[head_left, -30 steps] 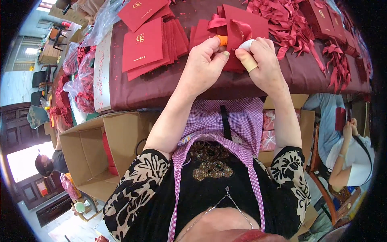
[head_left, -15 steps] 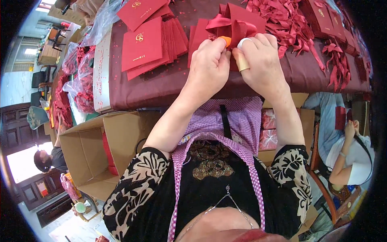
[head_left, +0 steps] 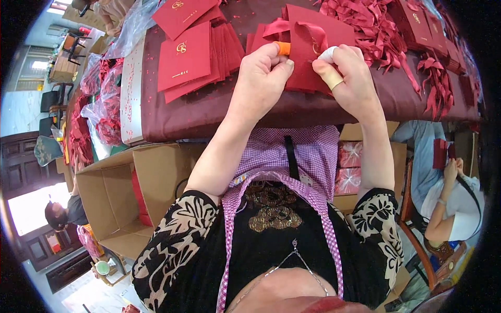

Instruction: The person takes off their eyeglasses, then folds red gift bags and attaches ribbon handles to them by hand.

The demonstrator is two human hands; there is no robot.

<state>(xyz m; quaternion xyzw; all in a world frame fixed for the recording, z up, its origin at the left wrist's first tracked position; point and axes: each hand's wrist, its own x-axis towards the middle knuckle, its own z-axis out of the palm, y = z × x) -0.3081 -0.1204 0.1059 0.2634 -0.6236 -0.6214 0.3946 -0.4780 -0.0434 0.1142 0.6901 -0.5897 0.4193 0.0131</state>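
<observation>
A red paper bag (head_left: 303, 70) with gold print stands near the table's front edge, a satin ribbon (head_left: 317, 35) looped at its top. At its left edge is my left hand (head_left: 262, 81), an orange cover on the index finger, thumb and fingers closed at the bag. My right hand (head_left: 350, 78) is closed at the right side, its thumb over the front of the bag. It wears a white finger cover and tan tape round the thumb. What lies between the right fingertips is partly hidden. More red bags lie behind this one.
Overlapping flat red bags (head_left: 185, 60) lie to the left. A heap of red ribbons (head_left: 362, 34) and further red stacks (head_left: 417, 23) lie right. Below the table stands an open cardboard box (head_left: 117, 195). One person (head_left: 451, 203) sits at right; another (head_left: 65, 211) is far left.
My hands have drawn apart, left hand leftward and right hand rightward, uncovering the bag's front. The ribbon loop now hangs lower over the front.
</observation>
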